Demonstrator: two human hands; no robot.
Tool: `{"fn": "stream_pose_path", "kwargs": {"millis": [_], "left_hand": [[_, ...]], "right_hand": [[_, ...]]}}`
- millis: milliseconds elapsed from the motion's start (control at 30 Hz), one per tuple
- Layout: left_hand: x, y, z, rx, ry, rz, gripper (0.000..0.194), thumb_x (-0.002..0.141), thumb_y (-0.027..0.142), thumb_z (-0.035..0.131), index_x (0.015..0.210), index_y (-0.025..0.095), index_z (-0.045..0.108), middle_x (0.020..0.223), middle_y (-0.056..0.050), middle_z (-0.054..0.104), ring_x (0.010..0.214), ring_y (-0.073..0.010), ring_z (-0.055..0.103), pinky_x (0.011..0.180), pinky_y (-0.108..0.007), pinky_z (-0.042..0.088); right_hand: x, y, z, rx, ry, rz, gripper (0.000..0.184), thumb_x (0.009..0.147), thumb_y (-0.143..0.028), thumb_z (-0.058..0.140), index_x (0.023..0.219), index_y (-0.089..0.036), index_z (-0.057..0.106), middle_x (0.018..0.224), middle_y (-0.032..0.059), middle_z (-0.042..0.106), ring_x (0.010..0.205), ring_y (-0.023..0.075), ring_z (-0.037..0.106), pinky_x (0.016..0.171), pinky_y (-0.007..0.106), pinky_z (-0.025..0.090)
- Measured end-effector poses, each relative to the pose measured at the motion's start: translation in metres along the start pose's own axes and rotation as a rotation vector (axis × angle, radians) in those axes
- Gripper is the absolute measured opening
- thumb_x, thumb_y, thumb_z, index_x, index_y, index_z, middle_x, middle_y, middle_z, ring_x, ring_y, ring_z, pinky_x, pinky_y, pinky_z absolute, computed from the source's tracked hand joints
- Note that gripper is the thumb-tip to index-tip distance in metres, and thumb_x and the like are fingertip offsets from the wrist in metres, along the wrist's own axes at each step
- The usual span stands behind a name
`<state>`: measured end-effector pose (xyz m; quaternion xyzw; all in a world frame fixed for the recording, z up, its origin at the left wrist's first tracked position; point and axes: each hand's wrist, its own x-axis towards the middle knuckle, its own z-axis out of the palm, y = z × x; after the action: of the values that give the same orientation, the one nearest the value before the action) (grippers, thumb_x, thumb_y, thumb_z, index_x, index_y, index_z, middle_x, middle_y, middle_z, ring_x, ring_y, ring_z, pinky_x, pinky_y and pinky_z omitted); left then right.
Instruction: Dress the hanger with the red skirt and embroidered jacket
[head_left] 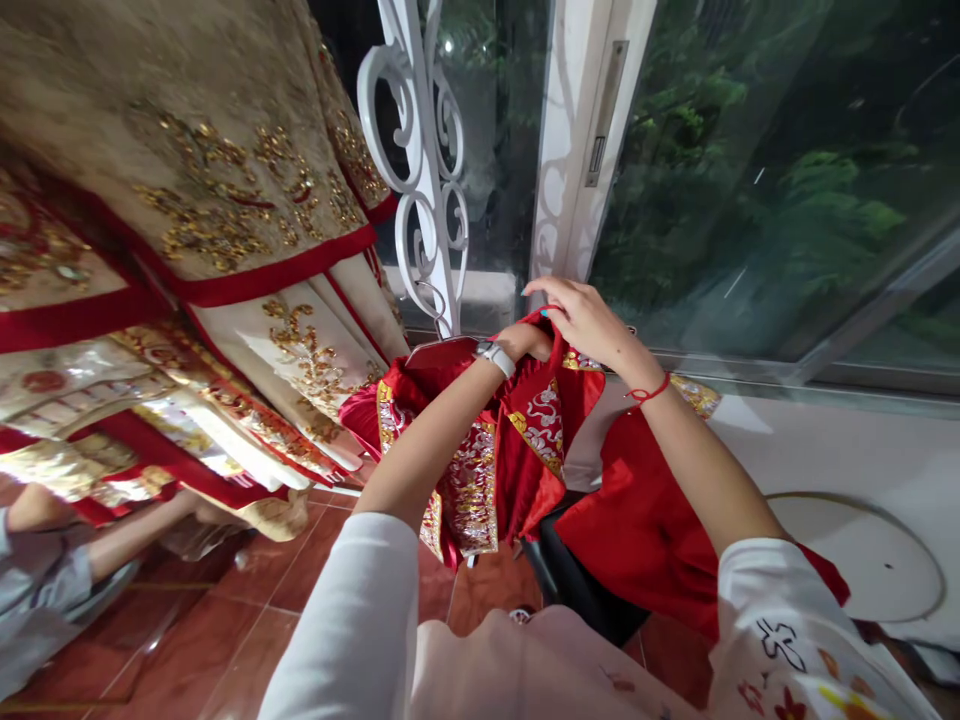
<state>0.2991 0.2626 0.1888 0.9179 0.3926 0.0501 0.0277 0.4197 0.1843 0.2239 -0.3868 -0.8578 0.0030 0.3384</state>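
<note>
A red garment [517, 440] with gold and silver embroidery hangs on a hanger [439, 340] whose hook catches a white scrolled metal grille [424, 170]. My left hand [529, 340], a white watch on its wrist, is closed on the garment's collar area. My right hand [581, 320], with a red string on the wrist, pinches the red fabric at the top of the collar. More red cloth [637, 510] drapes down to the right over a dark seat [577, 590].
Several beige and gold embroidered robes [187, 200] with red trim hang at the left. Another person's arm [112, 535] lies low at the left. A glass window [750, 170] faces trees. A white ledge [847, 460] runs right; the floor [225, 620] is red tile.
</note>
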Motion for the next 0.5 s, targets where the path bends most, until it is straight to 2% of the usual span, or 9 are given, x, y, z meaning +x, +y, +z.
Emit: {"fn": "stream_pose_path", "kwargs": {"millis": [100, 167, 233, 300, 333, 400, 433, 467, 500], "left_hand": [[-0.014, 0.016, 0.007, 0.028, 0.000, 0.011, 0.027, 0.081, 0.006, 0.055, 0.097, 0.012, 0.075, 0.102, -0.013, 0.078, 0.095, -0.0230, 0.072, 0.086, -0.029, 0.056], [-0.035, 0.027, 0.019, 0.065, 0.084, 0.025, 0.031, 0.086, 0.004, 0.049, 0.106, 0.008, 0.073, 0.120, -0.021, 0.072, 0.115, -0.0272, 0.067, 0.099, -0.036, 0.052], [-0.066, 0.036, 0.036, 0.114, 0.274, 0.071, 0.032, 0.090, 0.005, 0.046, 0.109, 0.008, 0.071, 0.135, -0.024, 0.063, 0.133, -0.0300, 0.056, 0.111, -0.044, 0.045], [-0.104, 0.039, 0.056, 0.140, 0.545, 0.081, 0.031, 0.093, 0.008, 0.047, 0.110, 0.014, 0.072, 0.140, -0.017, 0.061, 0.139, -0.0278, 0.049, 0.116, -0.046, 0.040], [-0.124, 0.036, 0.065, 0.136, 0.688, 0.025, 0.031, 0.094, 0.011, 0.048, 0.112, 0.019, 0.072, 0.137, -0.013, 0.063, 0.138, -0.0263, 0.050, 0.117, -0.047, 0.040], [-0.159, 0.023, 0.075, 0.118, 0.944, -0.226, 0.030, 0.095, 0.018, 0.052, 0.119, 0.023, 0.069, 0.133, -0.011, 0.065, 0.135, -0.0274, 0.052, 0.117, -0.051, 0.038], [-0.172, 0.013, 0.077, 0.105, 1.025, -0.367, 0.032, 0.094, 0.023, 0.055, 0.124, 0.023, 0.066, 0.134, -0.012, 0.064, 0.135, -0.0295, 0.051, 0.117, -0.054, 0.036], [-0.182, 0.002, 0.076, 0.085, 1.057, -0.479, 0.037, 0.094, 0.028, 0.057, 0.130, 0.023, 0.063, 0.136, -0.014, 0.062, 0.134, -0.0317, 0.051, 0.116, -0.056, 0.035], [-0.188, -0.009, 0.075, 0.054, 1.041, -0.546, 0.044, 0.094, 0.031, 0.057, 0.136, 0.021, 0.058, 0.137, -0.015, 0.061, 0.133, -0.0331, 0.052, 0.114, -0.056, 0.037]], "right_hand": [[-0.007, 0.014, 0.000, -0.015, 0.026, 0.042, 0.046, 0.085, -0.003, 0.044, 0.121, -0.024, 0.062, 0.096, 0.0052, 0.064, 0.088, 0.0218, 0.059, 0.090, 0.038, 0.046], [-0.012, 0.023, 0.003, -0.027, 0.063, 0.071, 0.045, 0.084, -0.003, 0.044, 0.120, -0.023, 0.063, 0.092, 0.0050, 0.064, 0.085, 0.0216, 0.058, 0.087, 0.037, 0.045], [-0.016, 0.030, 0.008, -0.032, 0.096, 0.115, 0.045, 0.083, -0.004, 0.045, 0.120, -0.022, 0.064, 0.086, 0.0037, 0.063, 0.078, 0.0211, 0.057, 0.083, 0.035, 0.045], [-0.020, 0.034, 0.013, -0.025, 0.114, 0.162, 0.045, 0.083, -0.005, 0.046, 0.120, -0.023, 0.064, 0.078, 0.0013, 0.061, 0.071, 0.0203, 0.055, 0.077, 0.033, 0.043], [-0.020, 0.034, 0.016, -0.015, 0.121, 0.181, 0.045, 0.083, -0.005, 0.046, 0.120, -0.023, 0.064, 0.074, 0.0000, 0.059, 0.068, 0.0197, 0.053, 0.074, 0.032, 0.042], [-0.020, 0.034, 0.021, 0.013, 0.143, 0.210, 0.046, 0.081, -0.005, 0.046, 0.120, -0.023, 0.064, 0.069, -0.0018, 0.056, 0.064, 0.0186, 0.051, 0.070, 0.031, 0.041], [-0.018, 0.033, 0.024, 0.028, 0.160, 0.226, 0.046, 0.080, -0.005, 0.046, 0.119, -0.022, 0.064, 0.068, -0.0023, 0.055, 0.063, 0.0182, 0.051, 0.069, 0.030, 0.040], [-0.015, 0.031, 0.027, 0.041, 0.181, 0.245, 0.046, 0.080, -0.005, 0.046, 0.118, -0.022, 0.064, 0.067, -0.0025, 0.055, 0.062, 0.0179, 0.050, 0.068, 0.030, 0.040], [-0.011, 0.029, 0.031, 0.050, 0.207, 0.264, 0.045, 0.079, -0.004, 0.046, 0.117, -0.021, 0.064, 0.067, -0.0025, 0.055, 0.062, 0.0179, 0.050, 0.068, 0.030, 0.040]]}}
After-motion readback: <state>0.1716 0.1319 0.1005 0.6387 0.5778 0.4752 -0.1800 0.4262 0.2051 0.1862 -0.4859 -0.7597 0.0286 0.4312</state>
